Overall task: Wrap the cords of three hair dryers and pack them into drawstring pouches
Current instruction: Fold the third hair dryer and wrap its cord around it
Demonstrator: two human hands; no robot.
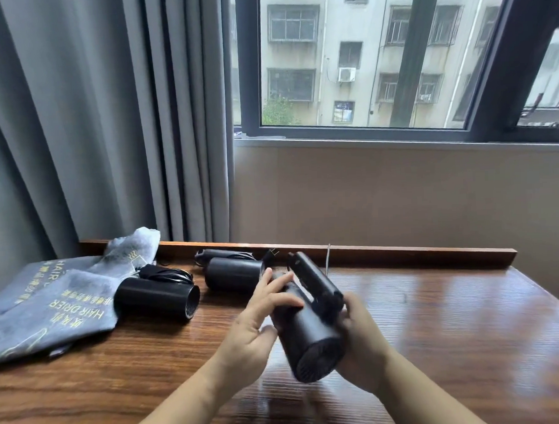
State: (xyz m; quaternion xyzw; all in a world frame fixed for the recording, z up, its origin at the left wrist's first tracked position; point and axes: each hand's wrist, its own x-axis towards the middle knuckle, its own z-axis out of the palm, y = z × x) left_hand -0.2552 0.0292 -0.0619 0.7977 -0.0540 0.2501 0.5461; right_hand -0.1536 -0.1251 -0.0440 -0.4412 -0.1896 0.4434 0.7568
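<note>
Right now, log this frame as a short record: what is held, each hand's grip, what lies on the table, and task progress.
held: black hair dryer, lifted above the wooden table
left hand: fingers laid on the barrel
right hand: grip round the dryer near its folded handle
on table: two more dryers with bundled cords, beside the grey pouches
progress: none packed yet

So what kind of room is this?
Probably a hotel room: a wooden desk below a curtained window, with matching hair dryers and grey pouches printed "HAIR DRIER".
</note>
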